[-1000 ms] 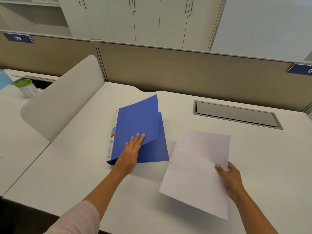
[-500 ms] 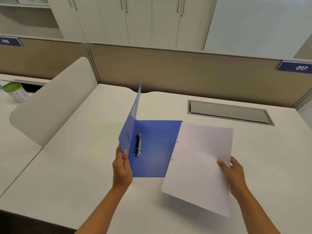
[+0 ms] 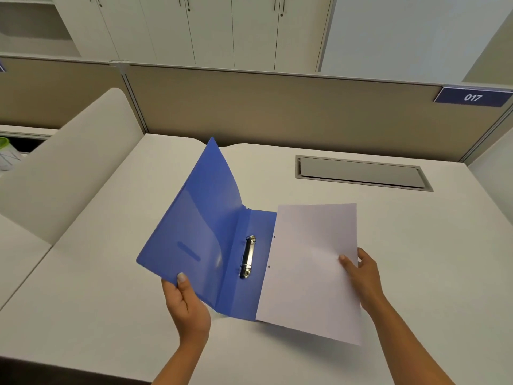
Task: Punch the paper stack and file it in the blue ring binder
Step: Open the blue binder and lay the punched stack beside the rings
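The blue ring binder lies open on the white desk, its front cover swung out to the left and still raised off the surface. My left hand grips that cover's near edge, thumb on the inside. The metal ring mechanism shows on the spine, its rings closed. My right hand holds the white paper stack by its right edge, above the binder's right half. Two punched holes show along the stack's left edge, just right of the rings.
A grey cable hatch is set into the desk behind the paper. A beige partition with a blue 017 label runs along the back. A white curved divider stands to the left, a green-lidded cup beyond it.
My left hand has swung the front cover from closed to wide open on the left. The paper stack has moved left over the binder's right half.
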